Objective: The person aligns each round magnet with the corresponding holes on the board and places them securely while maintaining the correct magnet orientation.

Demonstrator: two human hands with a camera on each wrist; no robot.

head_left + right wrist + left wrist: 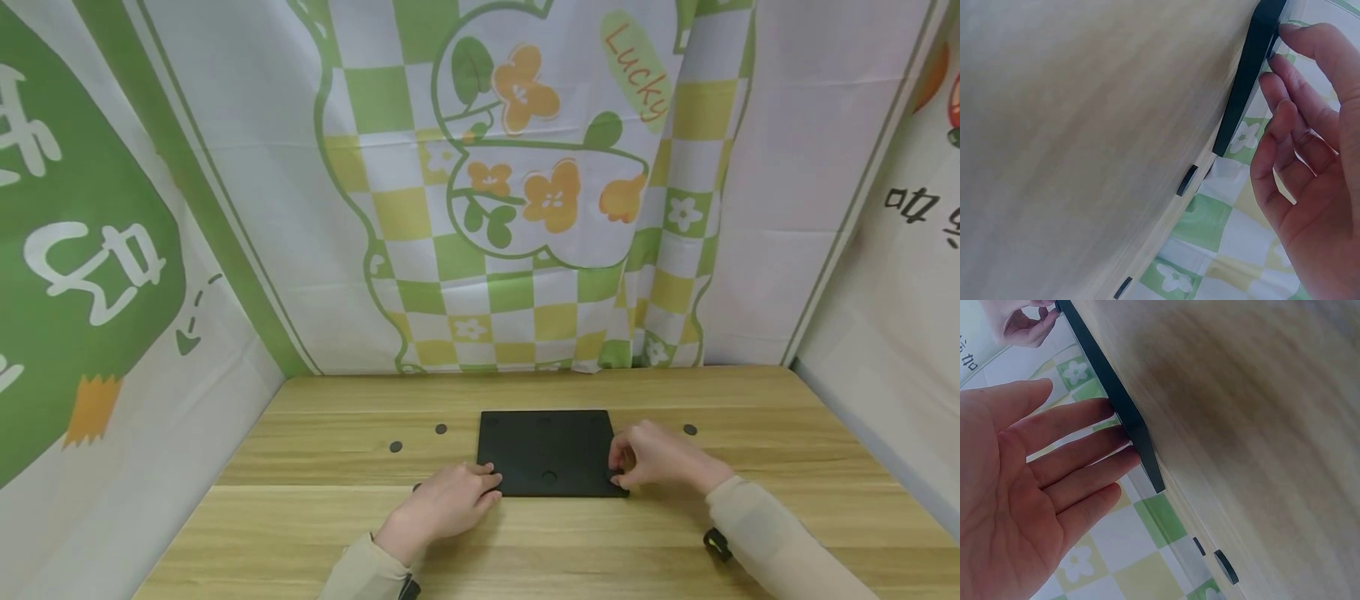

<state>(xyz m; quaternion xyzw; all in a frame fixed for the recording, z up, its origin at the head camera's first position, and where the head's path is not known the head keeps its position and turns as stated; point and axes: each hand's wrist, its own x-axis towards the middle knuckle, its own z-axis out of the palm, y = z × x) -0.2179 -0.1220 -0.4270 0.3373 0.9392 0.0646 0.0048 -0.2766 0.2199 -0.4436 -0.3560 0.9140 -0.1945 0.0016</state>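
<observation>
A flat black board (pixel 543 446) with round recesses lies on the wooden table. My left hand (pixel 453 500) rests its fingertips on the board's left front corner, with the fingers nearly straight in the left wrist view. At the front right corner, the thumb and fingertips of my right hand (pixel 660 457) pinch a small black disc, mostly hidden by the fingers and low against the board. The right wrist view shows that hand (pixel 1310 137) with its other fingers curled. Left of the board lie black discs (pixel 395 447), one partly hidden by my left hand.
Another black disc (pixel 690 430) lies to the right, beyond my right hand. The right wrist view shows a further disc (pixel 1123 287) on that side. A patterned curtain (pixel 525 317) hangs behind the wooden table (pixel 555 550), and printed cloth walls stand at both sides.
</observation>
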